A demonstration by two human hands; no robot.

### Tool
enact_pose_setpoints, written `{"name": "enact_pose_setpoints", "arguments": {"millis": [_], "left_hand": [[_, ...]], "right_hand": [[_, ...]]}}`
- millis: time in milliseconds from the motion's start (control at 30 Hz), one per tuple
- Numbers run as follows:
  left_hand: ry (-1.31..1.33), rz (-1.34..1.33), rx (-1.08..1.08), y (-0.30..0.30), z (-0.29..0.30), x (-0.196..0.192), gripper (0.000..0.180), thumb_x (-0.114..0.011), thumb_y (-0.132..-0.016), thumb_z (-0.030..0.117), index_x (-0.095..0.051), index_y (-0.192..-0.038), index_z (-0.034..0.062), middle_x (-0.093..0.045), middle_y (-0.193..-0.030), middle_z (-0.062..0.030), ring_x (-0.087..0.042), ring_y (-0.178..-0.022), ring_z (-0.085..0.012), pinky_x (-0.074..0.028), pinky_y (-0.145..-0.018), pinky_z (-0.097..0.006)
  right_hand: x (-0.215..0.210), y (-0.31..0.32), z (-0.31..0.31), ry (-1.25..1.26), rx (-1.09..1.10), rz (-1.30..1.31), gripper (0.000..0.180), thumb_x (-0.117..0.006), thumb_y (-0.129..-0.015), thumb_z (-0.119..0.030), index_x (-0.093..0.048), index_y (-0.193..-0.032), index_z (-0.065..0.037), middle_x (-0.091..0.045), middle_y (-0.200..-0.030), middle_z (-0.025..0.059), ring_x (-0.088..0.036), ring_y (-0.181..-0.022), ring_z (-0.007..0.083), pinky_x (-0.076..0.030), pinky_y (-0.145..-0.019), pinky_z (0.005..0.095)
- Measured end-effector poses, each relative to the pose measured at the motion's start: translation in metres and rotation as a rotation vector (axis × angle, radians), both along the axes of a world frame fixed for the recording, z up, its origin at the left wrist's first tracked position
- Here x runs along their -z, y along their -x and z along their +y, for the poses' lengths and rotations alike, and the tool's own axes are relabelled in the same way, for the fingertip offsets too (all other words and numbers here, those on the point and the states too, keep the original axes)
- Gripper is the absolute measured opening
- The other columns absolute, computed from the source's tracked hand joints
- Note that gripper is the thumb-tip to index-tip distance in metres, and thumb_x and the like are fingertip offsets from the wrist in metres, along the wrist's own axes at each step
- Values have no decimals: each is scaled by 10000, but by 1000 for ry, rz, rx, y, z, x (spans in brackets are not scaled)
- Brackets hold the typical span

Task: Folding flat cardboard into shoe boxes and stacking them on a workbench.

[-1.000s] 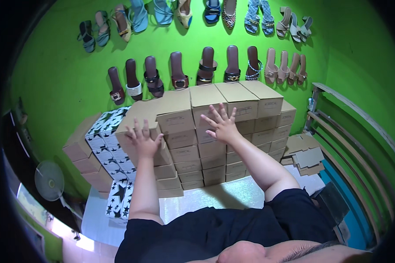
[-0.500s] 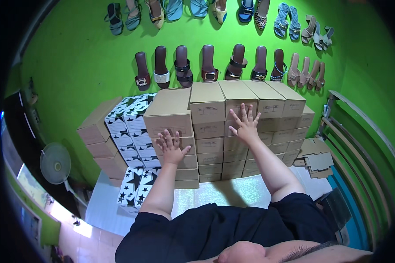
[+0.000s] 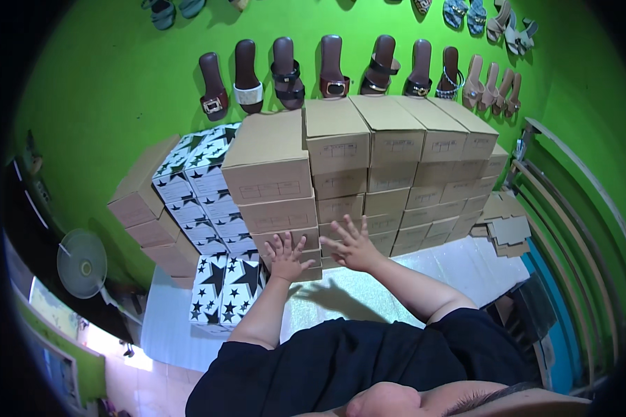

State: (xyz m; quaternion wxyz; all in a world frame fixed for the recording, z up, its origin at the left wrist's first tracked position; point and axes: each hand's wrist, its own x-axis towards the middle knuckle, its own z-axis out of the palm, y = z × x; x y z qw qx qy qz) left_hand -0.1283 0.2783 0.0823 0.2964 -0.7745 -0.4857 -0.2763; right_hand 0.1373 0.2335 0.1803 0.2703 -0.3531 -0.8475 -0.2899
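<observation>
Low down, left hand (image 3: pixel 286 256) and right hand (image 3: pixel 349 244), fingers spread, against closed cardboard shoe boxes (image 3: pixel 278 215).

Stack of plain brown cardboard shoe boxes (image 3: pixel 341 181), all closed, piled in several upright columns set side by side against the green wall, label ends facing outward. The columns touch one another and rest on a pale floor mat. Low in the stack, the left hand (image 3: pixel 285 256), fingers spread, lies flat on the end of a box in the left column; the right hand (image 3: pixel 351 247), also spread, presses on a box in the neighbouring column.
</observation>
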Motion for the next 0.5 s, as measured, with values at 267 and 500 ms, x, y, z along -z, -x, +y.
{"name": "enact_pose_setpoints", "arguments": {"millis": [267, 500], "left_hand": [[11, 117, -85, 16, 25, 48, 1070, -666, -689, 714, -83, -1553, 472, 183, -1644, -63, 219, -1463, -455, 54, -1095, -739], [368, -34, -110, 0, -23, 29, 1012, -728, -775, 514, -116, -1573, 395, 84, -1652, -132, 135, -1463, -514, 27, -1101, -740]], "right_hand": [[39, 12, -16, 130, -14, -132, 661, -627, -879, -461, -371, -1488, -449, -190, -1639, 64, 7, -1523, 378, 51, -1111, 731], [50, 10, -22, 247, -10, -150, 702, -653, -862, -412, -354, -1497, -447, -180, -1643, 32, 1, -1528, 350, -4, -1111, 739]]}}
